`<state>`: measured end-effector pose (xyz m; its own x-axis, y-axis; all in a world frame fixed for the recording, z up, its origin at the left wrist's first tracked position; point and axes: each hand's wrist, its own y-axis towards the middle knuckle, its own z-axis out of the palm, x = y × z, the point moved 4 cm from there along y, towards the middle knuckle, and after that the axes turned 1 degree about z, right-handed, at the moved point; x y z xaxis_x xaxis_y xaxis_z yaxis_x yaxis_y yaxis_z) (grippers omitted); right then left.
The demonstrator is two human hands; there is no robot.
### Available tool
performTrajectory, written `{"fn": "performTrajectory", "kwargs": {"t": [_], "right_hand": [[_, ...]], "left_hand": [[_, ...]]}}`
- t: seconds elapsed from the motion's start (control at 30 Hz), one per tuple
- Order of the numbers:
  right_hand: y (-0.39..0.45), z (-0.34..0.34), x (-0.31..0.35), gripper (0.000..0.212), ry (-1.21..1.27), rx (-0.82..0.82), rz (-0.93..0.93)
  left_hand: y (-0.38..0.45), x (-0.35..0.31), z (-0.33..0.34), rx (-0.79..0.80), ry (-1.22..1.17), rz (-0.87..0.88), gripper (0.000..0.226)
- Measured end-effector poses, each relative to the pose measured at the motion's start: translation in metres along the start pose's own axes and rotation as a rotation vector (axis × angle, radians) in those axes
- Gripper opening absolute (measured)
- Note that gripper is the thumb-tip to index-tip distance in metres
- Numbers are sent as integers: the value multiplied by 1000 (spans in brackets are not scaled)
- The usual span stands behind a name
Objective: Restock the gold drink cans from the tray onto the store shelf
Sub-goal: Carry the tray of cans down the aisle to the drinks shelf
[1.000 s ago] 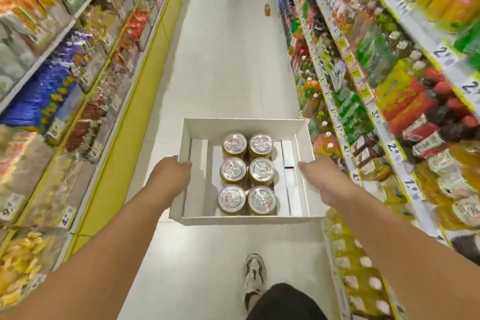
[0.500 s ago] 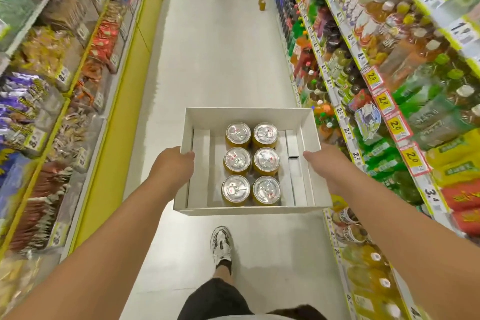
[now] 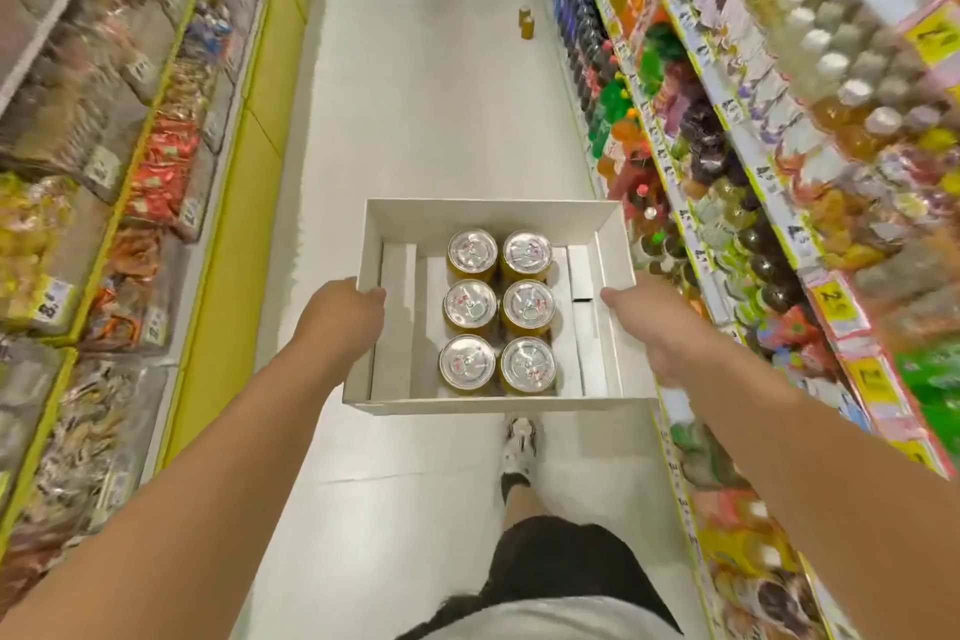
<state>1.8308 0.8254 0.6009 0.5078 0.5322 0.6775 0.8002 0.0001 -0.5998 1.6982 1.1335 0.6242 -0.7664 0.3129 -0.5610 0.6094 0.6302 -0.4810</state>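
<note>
Walked further down the aisle; left hand (image 3: 340,322) and right hand (image 3: 652,322) clamp the tray (image 3: 488,218), gold cans (image 3: 498,309) between, drinks shelf (image 3: 727,130) right.

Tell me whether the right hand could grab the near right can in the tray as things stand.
Probably not right now: the right hand is holding the tray's right wall, and the left hand holds the other side. The near right can is uncovered and close, but releasing that grip risks tipping the tray.
</note>
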Motion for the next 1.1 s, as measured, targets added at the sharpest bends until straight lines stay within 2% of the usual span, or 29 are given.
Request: {"fn": "performTrajectory", "kwargs": {"t": [0.17, 0.37, 0.63, 0.77, 0.87, 1.1], "right_hand": [[103, -11, 99, 55, -93, 1, -21], [207, -24, 211, 41, -144, 12, -55], [364, -8, 333, 48, -65, -42, 0], [429, -4, 406, 44, -81, -50, 27], [483, -3, 454, 50, -26, -67, 35], [623, -9, 559, 48, 30, -34, 23]], "left_hand": [[97, -86, -1, -24, -45, -30, 21], [209, -187, -8, -5, -35, 11, 37], [393, -304, -20, 31, -24, 53, 25], [478, -371, -36, 49, 5, 81, 20], [536, -421, -47, 48, 16, 96, 22], [672, -530, -47, 25, 55, 108, 24]]}}
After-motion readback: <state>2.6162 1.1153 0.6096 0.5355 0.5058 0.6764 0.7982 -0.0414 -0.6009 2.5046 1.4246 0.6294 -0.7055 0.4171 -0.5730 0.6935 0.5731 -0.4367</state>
